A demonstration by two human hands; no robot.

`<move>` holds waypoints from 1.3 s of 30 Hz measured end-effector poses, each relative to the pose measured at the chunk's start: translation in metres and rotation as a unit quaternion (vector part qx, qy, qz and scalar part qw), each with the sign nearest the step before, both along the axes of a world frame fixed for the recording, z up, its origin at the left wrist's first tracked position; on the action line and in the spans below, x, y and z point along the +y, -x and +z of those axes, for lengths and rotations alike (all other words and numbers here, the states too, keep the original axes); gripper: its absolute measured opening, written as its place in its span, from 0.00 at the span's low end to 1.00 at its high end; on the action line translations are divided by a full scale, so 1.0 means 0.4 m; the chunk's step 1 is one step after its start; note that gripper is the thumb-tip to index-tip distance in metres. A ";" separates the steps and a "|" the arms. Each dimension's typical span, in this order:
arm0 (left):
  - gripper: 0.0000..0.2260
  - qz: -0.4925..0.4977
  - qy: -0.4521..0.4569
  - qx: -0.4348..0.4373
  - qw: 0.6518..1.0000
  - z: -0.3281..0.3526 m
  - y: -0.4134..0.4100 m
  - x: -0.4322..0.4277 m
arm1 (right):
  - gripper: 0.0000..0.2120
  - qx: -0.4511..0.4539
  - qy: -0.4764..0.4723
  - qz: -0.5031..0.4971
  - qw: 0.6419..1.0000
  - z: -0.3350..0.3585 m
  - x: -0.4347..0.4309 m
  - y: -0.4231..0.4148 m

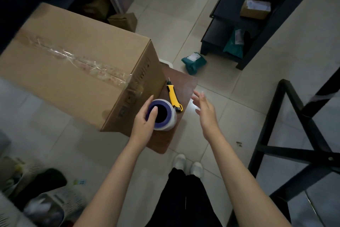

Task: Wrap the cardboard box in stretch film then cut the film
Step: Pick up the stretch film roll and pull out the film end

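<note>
A large taped cardboard box (73,57) lies on a small dark wooden table (182,86). Beside the box's near end stands a roll of stretch film (166,116) with a purple core, upright on the table. My left hand (145,123) grips the roll, thumb over its top rim and fingers round its left side. A yellow utility knife (173,97) lies on the table just right of the roll. My right hand (204,107) hovers to the right of the knife with fingers spread, touching nothing.
Tiled floor (239,97) all round. A teal parcel (193,62) lies on the floor beyond the table. A dark shelf unit (257,24) with parcels stands at the back right. A black metal frame (294,144) is close on the right. Baskets (46,199) sit at the lower left.
</note>
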State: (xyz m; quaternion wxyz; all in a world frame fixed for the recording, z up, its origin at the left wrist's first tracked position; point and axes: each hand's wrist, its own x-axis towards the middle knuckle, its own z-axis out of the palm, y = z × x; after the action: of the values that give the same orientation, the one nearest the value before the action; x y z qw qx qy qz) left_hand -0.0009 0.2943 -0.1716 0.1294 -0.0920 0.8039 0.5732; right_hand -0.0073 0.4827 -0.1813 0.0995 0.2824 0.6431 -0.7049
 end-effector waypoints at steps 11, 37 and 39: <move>0.49 -0.381 0.412 0.118 0.819 -0.137 0.093 0.007 | 0.28 0.027 -0.034 0.192 0.980 -0.199 -0.038 0.031; 0.42 -0.230 0.562 0.047 0.793 -0.134 0.002 0.028 | 0.03 0.091 -0.201 0.173 0.960 -0.293 -0.087 -0.004; 0.42 -0.213 0.566 0.047 0.795 -0.136 -0.016 0.039 | 0.12 0.070 -0.163 0.133 0.975 -0.287 -0.091 -0.002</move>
State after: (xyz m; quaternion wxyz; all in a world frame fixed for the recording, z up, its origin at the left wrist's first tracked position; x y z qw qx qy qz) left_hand 0.0055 0.3099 -0.2259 0.1350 0.0524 0.9892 -0.0222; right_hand -0.0064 0.4461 -0.2961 0.0996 0.1567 0.7867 -0.5888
